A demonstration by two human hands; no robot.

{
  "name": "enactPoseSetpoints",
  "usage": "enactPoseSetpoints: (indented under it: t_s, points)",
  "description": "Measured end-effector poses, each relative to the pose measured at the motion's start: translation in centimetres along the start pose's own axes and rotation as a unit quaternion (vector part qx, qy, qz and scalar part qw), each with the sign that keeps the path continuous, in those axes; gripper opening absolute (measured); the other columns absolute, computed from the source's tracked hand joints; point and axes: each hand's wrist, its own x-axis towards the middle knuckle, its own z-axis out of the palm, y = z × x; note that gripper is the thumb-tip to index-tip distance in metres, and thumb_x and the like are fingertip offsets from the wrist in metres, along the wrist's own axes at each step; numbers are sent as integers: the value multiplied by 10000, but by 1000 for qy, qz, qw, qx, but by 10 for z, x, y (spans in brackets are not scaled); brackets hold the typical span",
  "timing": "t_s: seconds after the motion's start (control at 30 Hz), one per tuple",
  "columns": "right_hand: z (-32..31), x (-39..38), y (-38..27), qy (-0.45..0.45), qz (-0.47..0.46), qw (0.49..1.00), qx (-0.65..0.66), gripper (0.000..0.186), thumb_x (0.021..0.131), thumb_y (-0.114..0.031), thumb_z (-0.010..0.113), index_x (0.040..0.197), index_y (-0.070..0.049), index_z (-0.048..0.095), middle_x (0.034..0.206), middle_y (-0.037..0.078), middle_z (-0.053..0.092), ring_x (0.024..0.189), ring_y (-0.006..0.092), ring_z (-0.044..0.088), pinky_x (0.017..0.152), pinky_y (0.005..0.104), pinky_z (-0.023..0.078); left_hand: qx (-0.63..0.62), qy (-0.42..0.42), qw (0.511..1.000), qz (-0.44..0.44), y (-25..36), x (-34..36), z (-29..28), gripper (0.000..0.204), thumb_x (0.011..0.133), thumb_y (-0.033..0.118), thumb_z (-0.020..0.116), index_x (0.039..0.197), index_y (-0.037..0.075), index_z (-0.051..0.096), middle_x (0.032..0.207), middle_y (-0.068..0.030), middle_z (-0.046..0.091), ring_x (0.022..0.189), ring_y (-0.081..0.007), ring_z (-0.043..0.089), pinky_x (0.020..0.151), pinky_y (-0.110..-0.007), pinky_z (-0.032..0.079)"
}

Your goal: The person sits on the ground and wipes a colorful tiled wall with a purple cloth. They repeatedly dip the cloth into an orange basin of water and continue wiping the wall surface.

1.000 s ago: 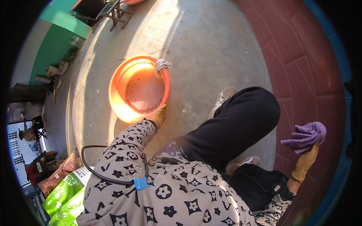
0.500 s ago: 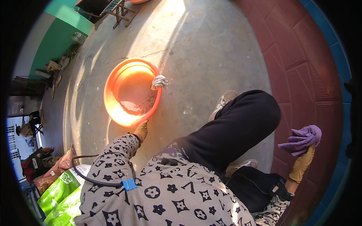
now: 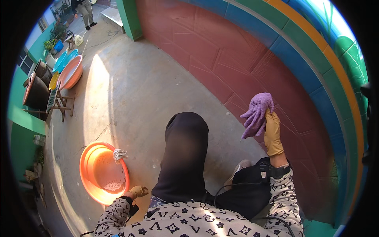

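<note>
Sunlit concrete floor (image 3: 130, 91) lay below; right hand (image 3: 273, 132) clutched a purple cloth (image 3: 256, 112); left hand (image 3: 138, 192) gripped the orange basin (image 3: 87, 173), which could tip, spilling its water.

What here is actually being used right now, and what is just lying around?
In use: purple cloth in the right hand; orange basin by the left hand; white rag on its rim.
Lying about: stacked basins, wooden stool, dark barrels.

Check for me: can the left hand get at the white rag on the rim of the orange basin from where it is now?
Probably yes. The left hand is at the orange basin's near rim, and nothing lies between it and the white rag across the open bowl.
</note>
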Motion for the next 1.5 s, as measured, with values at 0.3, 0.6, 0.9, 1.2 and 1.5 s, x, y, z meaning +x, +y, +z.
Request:
enactPoseSetpoints:
  t_s: [0.3,0.6,0.9,1.2,1.5]
  points:
    - [-17,25,45,24,-149,983,-108,312,1010,-360,548,1087,-83,669,923,-14,669,792,73,600,709,245,509,-176,316,924,123,95,48,-173,350,927,262,653,1158,-2,649,991,-198,714,897,-280,700,790,-356,549]
    - [-7,2,6,-14,-55,997,56,368,1024,-388,508,1126,-68,659,985,16,677,861,110,633,780,282,521,-161,411,879,183,169,47,-222,348,926,280,637,1125,-5,657,983,-204,710,926,-314,696,813,-363,545]
    - [-4,-9,-12,-71,-14,994,-76,369,1045,-220,437,1337,-18,538,1213,58,623,1081,146,607,941,286,492,-6,464,873,-154,95,30,-156,620,832,304,683,1385,104,488,1389,-182,493,1239,-359,519,1041,-473,398]
    - [-12,-3,-2,-68,-59,978,-191,403,1055,-284,429,1362,-43,532,1231,54,618,1078,153,611,952,307,493,-205,552,796,-145,-28,40,-148,626,805,232,746,1341,93,455,1269,-196,545,1071,-340,618,928,-428,503]
    - [-13,1,3,-60,0,993,-105,420,1063,-322,422,1335,-30,552,1210,46,635,1061,142,623,932,286,504,-725,508,465,12,-55,-44,-163,425,869,-45,480,1280,50,427,1161,-179,605,1008,-345,655,799,-499,603]
